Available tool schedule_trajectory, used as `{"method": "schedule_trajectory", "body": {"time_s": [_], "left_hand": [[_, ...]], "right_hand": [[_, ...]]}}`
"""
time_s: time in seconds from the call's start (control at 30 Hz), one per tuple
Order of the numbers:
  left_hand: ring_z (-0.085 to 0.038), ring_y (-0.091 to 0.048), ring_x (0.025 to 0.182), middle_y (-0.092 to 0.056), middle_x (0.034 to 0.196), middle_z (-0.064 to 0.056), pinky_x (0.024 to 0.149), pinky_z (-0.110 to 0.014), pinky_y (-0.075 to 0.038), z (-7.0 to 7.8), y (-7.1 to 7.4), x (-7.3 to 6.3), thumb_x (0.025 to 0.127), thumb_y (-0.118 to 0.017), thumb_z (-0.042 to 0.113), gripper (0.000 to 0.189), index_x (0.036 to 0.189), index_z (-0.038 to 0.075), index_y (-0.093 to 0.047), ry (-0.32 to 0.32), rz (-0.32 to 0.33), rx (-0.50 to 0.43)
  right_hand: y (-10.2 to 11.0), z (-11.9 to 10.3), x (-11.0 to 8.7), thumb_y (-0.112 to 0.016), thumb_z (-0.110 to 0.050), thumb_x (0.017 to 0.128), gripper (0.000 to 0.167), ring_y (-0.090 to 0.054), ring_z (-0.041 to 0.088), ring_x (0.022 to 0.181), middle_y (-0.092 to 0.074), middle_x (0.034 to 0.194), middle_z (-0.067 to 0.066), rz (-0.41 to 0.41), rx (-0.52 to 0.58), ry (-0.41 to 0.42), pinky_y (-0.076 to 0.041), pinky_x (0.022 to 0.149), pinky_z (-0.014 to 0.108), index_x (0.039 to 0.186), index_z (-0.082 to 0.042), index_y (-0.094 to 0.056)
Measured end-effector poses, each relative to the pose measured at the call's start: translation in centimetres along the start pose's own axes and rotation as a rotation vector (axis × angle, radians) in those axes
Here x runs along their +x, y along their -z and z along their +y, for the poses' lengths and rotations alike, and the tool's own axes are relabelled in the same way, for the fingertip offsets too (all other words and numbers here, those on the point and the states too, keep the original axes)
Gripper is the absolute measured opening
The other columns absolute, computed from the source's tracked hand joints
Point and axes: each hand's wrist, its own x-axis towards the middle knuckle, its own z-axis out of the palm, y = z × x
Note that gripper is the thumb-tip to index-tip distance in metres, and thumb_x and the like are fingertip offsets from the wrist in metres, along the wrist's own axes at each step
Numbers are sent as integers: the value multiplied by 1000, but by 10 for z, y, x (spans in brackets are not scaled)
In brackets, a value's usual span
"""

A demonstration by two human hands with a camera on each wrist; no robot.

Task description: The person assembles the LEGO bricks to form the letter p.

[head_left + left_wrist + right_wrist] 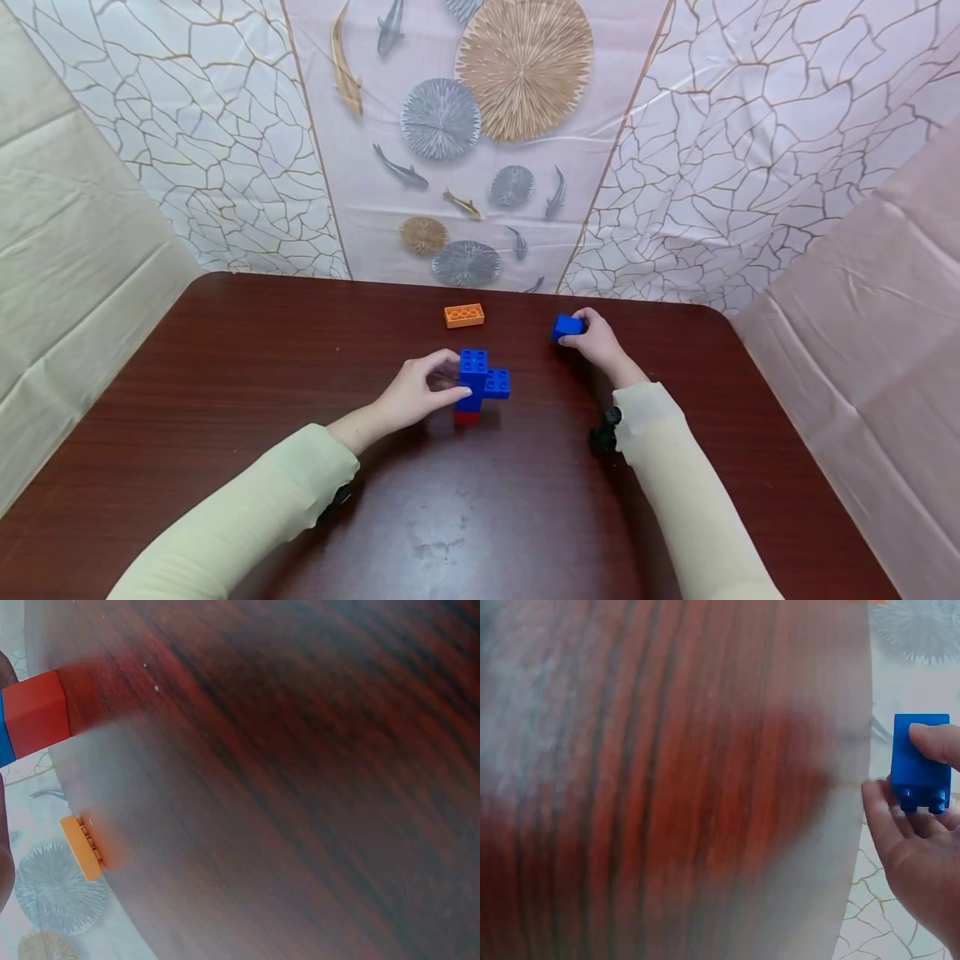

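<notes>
A toy brick stack stands left of the table's middle, with blue bricks [474, 362] above a red brick [467, 417] and a blue brick [498, 382] jutting out to the right. My left hand [408, 395] grips the stack from the left, thumb in front and fingers behind. In the left wrist view the red brick [36, 714] shows at the left edge. Farther right, my right hand [597, 342] pinches a loose blue brick [567, 327]. The right wrist view shows this blue brick [921, 754] with its studs pointing down in the picture.
An orange brick [463, 316] lies near the far edge of the dark wooden table [300, 358], behind the stack. Patterned cloth [480, 200] hangs behind the table, and plain cloth [847, 333] hangs at the sides.
</notes>
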Motion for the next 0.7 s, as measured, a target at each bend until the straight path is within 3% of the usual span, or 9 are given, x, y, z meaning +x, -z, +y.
{"method": "schedule_trajectory", "body": {"time_s": [0.17, 0.4, 0.7], "left_hand": [[-17, -65, 91, -69, 100, -9, 82, -31, -55, -1, 0, 0, 82, -72, 20, 30, 107, 9, -59, -4, -1, -3], [-17, -65, 91, -70, 98, -8, 82, -33, -55, 0, 0, 0, 83, -72, 20, 28, 106, 9, -59, -29, 4, -2], [-16, -65, 91, -70, 99, -6, 83, -31, -54, -1, 0, 1, 83, -71, 20, 27, 106, 11, -59, -10, -8, 3]], "right_hand": [[2, -2, -3, -65, -8, 85, 46, -51, 35, 102, -48, 126, 26, 18, 31, 35, -49, 83, 37, 122, 3, -42], [3, -15, -14, -68, -14, 84, 44, -50, 33, 109, -54, 123, 23, 14, 54, 74, -44, 94, 42, 120, 2, -50], [1, -39, -31, -71, -9, 80, 43, -54, 32, 104, -56, 119, 23, -41, 70, 168, -46, 85, 34, 118, 1, -52]]}}
